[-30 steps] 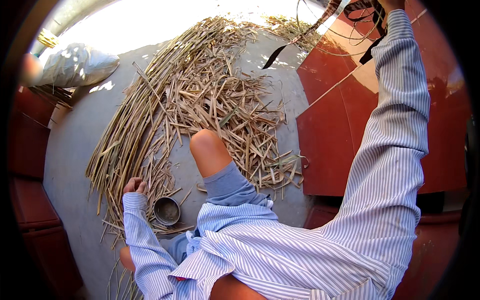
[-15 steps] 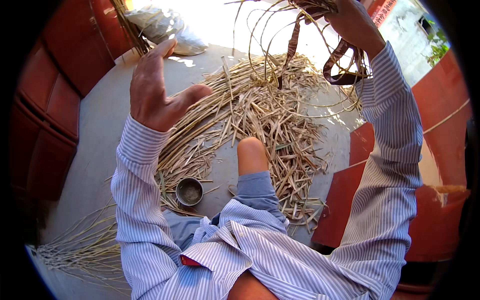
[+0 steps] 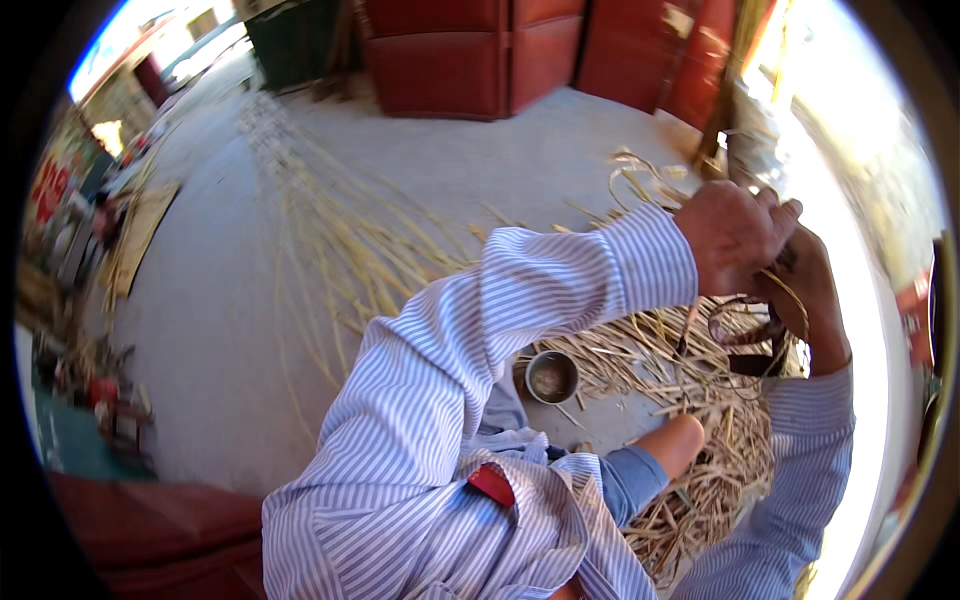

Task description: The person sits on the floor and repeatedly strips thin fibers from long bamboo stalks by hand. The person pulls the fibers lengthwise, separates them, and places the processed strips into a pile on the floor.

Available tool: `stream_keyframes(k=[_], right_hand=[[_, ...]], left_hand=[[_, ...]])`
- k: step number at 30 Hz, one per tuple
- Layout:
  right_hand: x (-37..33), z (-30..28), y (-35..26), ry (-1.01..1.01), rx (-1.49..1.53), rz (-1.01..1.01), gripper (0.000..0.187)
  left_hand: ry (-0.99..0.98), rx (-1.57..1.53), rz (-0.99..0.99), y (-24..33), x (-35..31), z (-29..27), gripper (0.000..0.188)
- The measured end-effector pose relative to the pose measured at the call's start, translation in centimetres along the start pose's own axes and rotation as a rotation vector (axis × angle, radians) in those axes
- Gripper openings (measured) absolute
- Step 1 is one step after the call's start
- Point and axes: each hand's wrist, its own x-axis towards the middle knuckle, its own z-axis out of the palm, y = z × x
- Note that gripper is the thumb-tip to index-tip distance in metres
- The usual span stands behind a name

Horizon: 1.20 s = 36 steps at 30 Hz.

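My left hand and my right hand meet at the upper right, above the straw-coloured stalks. The right is closed around a bundle of thin strands, mostly hidden by the hands. Below it hangs a dark flat strip, partly looped. My left fingers are bent and closed against the right hand; what they grip is covered. Past the left wrist, pale curved strands stick out.
Dry stalks and husks lie around my bare knee. A small metal bowl stands beside them. Long thin stems fan across the floor at left. Red padded furniture lines the back; a pale bag is at upper right.
My view has swung to the left. My left hand, raised apart with fingers spread before, has come over to my right hand and closed. The right still holds the strands.
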Motion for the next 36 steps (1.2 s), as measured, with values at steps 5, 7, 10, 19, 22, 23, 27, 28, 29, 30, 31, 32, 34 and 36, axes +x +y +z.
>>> stream_keyframes(k=[5, 7, 10, 19, 22, 23, 27, 28, 29, 30, 31, 32, 34, 36], right_hand=[[3.8, 4.8, -1.7, -0.311, 0.308, 0.010, 0.053], [4.7, 6.5, -1.9, -0.342, 0.596, -0.045, 0.060], [7.4, 7.4, -2.0, -0.309, 0.558, -0.243, 0.072], [12.5, 11.5, 8.0, -0.402, 0.431, 0.026, 0.056], [12.6, 12.9, 13.4, -0.386, 0.325, 0.110, 0.058], [12.2, 13.0, 14.3, -0.372, 0.348, 0.128, 0.060], [9.9, 11.7, 17.8, -0.252, 0.465, 0.331, 0.067], [9.2, 11.9, 18.5, -0.271, 0.475, 0.360, 0.067], [8.5, 12.1, 19.1, -0.287, 0.479, 0.388, 0.067], [7.9, 12.5, 19.2, -0.309, 0.484, 0.419, 0.067], [7.3, 13.2, 18.8, -0.319, 0.452, 0.424, 0.066], [6.3, 13.3, 17.9, -0.300, 0.410, 0.430, 0.065], [4.1, 12.1, 17.9, -0.263, 0.352, 0.461, 0.064], [1.6, 11.8, 20.8, -0.257, 0.400, 0.521, 0.065]], left_hand=[[-0.042, 0.220, -0.124, -3.1, -7.2, -6.0, 0.047], [0.023, 0.329, -0.127, -4.5, -9.3, -7.4, 0.039], [0.020, 0.599, -0.140, -7.2, -13.9, -13.0, 0.026], [-0.166, 1.319, -0.666, -6.4, -34.8, -46.3, 0.034], [-0.383, 1.662, -0.933, 2.1, -42.6, -61.4, 0.030], [-0.550, 1.832, -1.140, 5.7, -44.4, -66.1, 0.027], [-1.187, 2.233, -1.338, 14.9, -53.8, -63.6, 0.072], [-1.276, 2.089, -1.517, 15.5, -55.7, -60.9, 0.069], [-1.361, 1.858, -1.615, 15.8, -58.7, -57.9, 0.052], [-1.425, 1.608, -1.724, 16.8, -61.9, -55.0, 0.035], [-1.413, 1.088, -2.033, 18.2, -66.4, -53.6, 0.030], [-1.168, 0.877, -1.925, 18.8, -70.9, -49.2, 0.048], [-1.179, 0.558, -1.976, 15.4, -75.7, -36.5, 0.043], [-1.142, 0.354, -2.107, 15.3, -79.7, -27.5, 0.034]])
